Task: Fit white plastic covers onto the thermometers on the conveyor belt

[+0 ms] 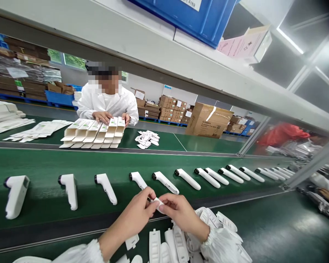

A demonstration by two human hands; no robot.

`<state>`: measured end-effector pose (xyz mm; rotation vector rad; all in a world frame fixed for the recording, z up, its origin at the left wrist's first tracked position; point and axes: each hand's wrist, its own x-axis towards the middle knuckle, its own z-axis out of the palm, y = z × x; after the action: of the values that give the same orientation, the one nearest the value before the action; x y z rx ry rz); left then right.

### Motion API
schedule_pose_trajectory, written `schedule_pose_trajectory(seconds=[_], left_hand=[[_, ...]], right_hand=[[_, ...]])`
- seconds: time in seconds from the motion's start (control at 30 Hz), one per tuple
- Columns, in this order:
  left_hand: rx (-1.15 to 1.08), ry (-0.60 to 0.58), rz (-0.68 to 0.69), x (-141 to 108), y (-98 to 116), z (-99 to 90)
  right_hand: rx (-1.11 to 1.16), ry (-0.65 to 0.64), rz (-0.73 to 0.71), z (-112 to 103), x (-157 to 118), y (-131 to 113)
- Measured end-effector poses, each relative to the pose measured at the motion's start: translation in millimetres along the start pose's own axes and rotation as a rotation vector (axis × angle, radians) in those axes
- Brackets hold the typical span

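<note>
Both my hands meet over the near edge of the green belt, fingers pinched on one small white plastic cover [159,205]. My left hand [143,204] grips its left end, and my right hand [178,210] has the other end between thumb and fingers. Much of the cover is hidden by the fingers. Below lies a loose pile of white plastic covers [155,245], some showing clips and ribs. Just beyond my hands, white handheld infrared thermometers with black tips lie in a row; the nearest ones are a thermometer [138,179] and another thermometer [166,182] with an uncovered handle.
Several thermometers [188,179] run along the green belt [44,160]. Across it, a person in white [106,96] handles open white boxes [91,133] beside small white parts [147,138]. A shelf beam [164,54] crosses overhead, with a metal post [253,137] at right.
</note>
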<state>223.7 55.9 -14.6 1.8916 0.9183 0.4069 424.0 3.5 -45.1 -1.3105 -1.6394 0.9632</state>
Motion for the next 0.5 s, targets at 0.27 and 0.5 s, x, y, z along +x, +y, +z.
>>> schedule_pose_trajectory(seconds=[0.27,0.5], left_hand=[[0.772,-0.205,0.097,-55,-33,2.3],[0.716,-0.083,0.242,-59,-52,3.2]], right_hand=[[-0.726,0.105,0.049,-68,15,52],[-0.949,0.075,0.045,-71,32,74]])
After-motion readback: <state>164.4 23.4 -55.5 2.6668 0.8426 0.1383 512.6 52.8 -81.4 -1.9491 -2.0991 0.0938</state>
